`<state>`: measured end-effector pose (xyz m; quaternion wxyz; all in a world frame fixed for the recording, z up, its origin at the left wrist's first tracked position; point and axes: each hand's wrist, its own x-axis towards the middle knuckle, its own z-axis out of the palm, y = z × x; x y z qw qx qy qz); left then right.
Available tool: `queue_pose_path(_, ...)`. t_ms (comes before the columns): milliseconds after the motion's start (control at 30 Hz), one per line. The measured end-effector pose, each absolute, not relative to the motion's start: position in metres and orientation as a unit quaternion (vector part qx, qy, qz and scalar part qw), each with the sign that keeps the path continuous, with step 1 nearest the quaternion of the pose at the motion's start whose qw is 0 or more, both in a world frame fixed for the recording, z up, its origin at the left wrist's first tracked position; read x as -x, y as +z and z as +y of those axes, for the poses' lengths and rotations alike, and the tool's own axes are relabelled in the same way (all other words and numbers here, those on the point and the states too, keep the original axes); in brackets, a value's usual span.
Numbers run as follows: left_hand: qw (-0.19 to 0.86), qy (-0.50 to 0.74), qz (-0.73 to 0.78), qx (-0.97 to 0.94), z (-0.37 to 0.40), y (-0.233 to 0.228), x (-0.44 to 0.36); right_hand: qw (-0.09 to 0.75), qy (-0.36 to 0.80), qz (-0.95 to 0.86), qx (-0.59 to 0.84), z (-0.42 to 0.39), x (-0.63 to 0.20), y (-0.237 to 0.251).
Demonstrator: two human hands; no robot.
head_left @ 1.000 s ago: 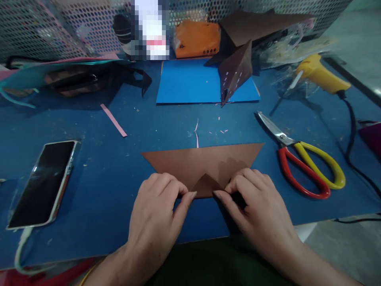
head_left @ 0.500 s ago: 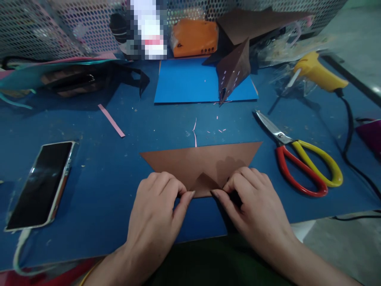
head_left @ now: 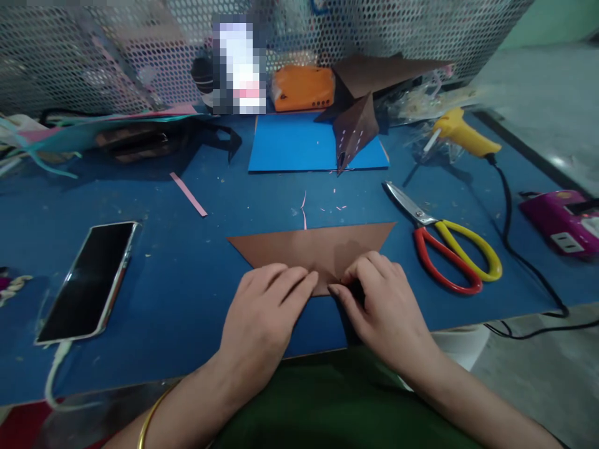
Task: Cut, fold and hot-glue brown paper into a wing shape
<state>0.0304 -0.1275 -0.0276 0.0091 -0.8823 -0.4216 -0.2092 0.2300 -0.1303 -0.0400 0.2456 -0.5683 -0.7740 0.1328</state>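
since the earlier frame, the left hand (head_left: 264, 312) has gone from a thumb-and-finger pinch to lying across the brown paper (head_left: 294, 248), fingers close together; whether it grips anything underneath, i cannot tell. the right hand (head_left: 390, 305) has thumb and forefinger clamped on the paper's near edge, right of the middle. the sheet lies on the tabletop (head_left: 178, 299), between the phone (head_left: 88, 280) and the scissors (head_left: 423, 217), touching neither.
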Motion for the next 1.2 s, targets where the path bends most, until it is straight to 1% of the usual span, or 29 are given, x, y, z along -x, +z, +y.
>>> queue_pose_path(133, 0.059, -0.157, -0.374, 0.912, -0.13, -0.029, -0.032, 0.27, 0.134, -0.767, 0.566, -0.13, -0.23, -0.043)
queue_pose_path(233, 0.086, -0.138, -0.364, 0.917, -0.13, -0.029, -0.032, 0.285, 0.106, -0.762, 0.573, -0.131, -0.232, -0.045)
queue_pose_path(300, 0.091, -0.134, -0.362, 0.918, -0.13, -0.03, -0.032, 0.308, 0.076, -0.759, 0.569, -0.134, -0.234, -0.046)
queue_pose_path(367, 0.082, -0.135, -0.363, 0.918, -0.133, -0.029, -0.034, 0.33, 0.05, -0.784, 0.524, -0.138, -0.235, -0.046)
queue_pose_path(433, 0.06, -0.139, -0.371, 0.916, -0.136, -0.029, -0.036, 0.314, 0.032, -0.835, 0.451, -0.144, -0.234, -0.048)
queue_pose_path(500, 0.03, -0.137, -0.388, 0.911, -0.142, -0.029, -0.038, 0.263, 0.006, -0.881, 0.394, -0.152, -0.232, -0.052)
queue_pose_path(567, 0.01, -0.133, -0.4, 0.907, -0.148, -0.031, -0.039, 0.215, -0.026, -0.9, 0.379, -0.159, -0.23, -0.056)
queue_pose_path(667, 0.023, -0.132, -0.391, 0.911, -0.155, -0.036, -0.037, 0.187, -0.04, -0.902, 0.387, -0.167, -0.228, -0.06)
queue_pose_path(833, 0.082, -0.173, -0.39, 0.901, -0.166, -0.045, -0.032, 0.178, -0.031, -0.901, 0.393, -0.169, -0.229, -0.06)
queue_pose_path(967, 0.105, -0.209, -0.411, 0.881, -0.169, -0.048, -0.035, 0.18, -0.031, -0.897, 0.402, -0.168, -0.226, -0.057)
queue_pose_path(1100, 0.124, -0.2, -0.399, 0.886, -0.166, -0.044, -0.039, 0.2, -0.039, -0.889, 0.411, -0.169, -0.221, -0.056)
queue_pose_path(1200, 0.129, -0.178, -0.412, 0.884, -0.167, -0.039, -0.04, 0.2, -0.049, -0.885, 0.417, -0.171, -0.221, -0.057)
